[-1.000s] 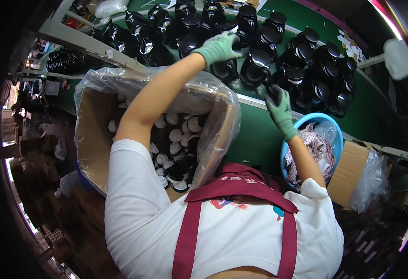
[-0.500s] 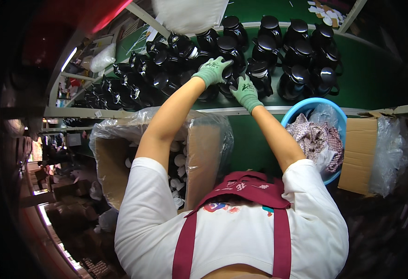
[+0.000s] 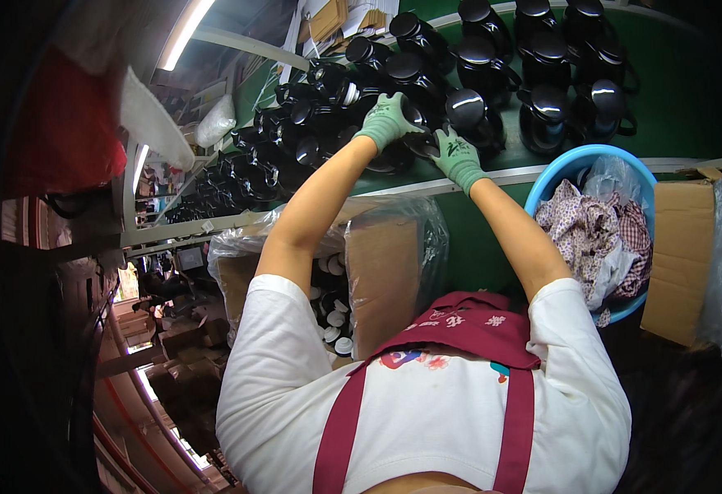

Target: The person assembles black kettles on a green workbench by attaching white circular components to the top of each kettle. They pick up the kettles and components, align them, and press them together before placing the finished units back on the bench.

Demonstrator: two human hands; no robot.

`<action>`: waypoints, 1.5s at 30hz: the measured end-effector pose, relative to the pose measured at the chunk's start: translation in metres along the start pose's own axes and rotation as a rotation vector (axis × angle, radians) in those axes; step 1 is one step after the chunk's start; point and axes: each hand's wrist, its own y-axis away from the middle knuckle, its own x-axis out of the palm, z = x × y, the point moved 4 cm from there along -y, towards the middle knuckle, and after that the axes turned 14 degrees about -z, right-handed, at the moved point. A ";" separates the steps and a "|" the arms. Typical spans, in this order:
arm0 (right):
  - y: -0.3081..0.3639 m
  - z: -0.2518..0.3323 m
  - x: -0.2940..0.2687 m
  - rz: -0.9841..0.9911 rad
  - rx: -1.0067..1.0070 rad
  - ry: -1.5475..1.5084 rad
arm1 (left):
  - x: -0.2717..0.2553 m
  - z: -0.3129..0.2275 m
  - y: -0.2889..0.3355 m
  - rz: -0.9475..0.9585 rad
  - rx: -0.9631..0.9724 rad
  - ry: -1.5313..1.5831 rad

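Observation:
Both my hands wear green gloves and meet at one black jug (image 3: pixel 420 146) in the front row on the green bench. My left hand (image 3: pixel 387 121) is closed around its left side, fingers curled over the top. From the right, my right hand (image 3: pixel 457 156) grips the same jug; its fingertips are partly hidden. Just beyond my right hand stands an upright black lidded jug (image 3: pixel 466 107). Several more black jugs crowd to the left, many tilted or lying, and one near my left hand shows a white collar (image 3: pixel 350 94).
Upright black jugs (image 3: pixel 544 115) stand on the green bench (image 3: pixel 665 115) at right. Below the metal edge are a plastic-lined cardboard box (image 3: pixel 384 276) of white-and-black parts (image 3: pixel 335 317), a blue basin (image 3: pixel 544 183) with patterned cloth (image 3: pixel 575 216), and another cardboard box (image 3: pixel 677 255).
The whole view has shifted, so bench, box and basin appear farther right. Both hands remain together at the front row, having moved little relative to the jugs.

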 end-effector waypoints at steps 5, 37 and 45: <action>-0.003 -0.001 0.002 0.005 -0.008 0.036 | -0.011 -0.024 0.009 0.015 0.247 -0.129; -0.015 -0.006 -0.001 0.010 -0.155 0.054 | -0.011 -0.027 0.009 0.143 0.881 -0.332; -0.006 -0.011 -0.002 0.030 -0.097 0.134 | 0.009 -0.017 0.007 0.122 0.506 -0.242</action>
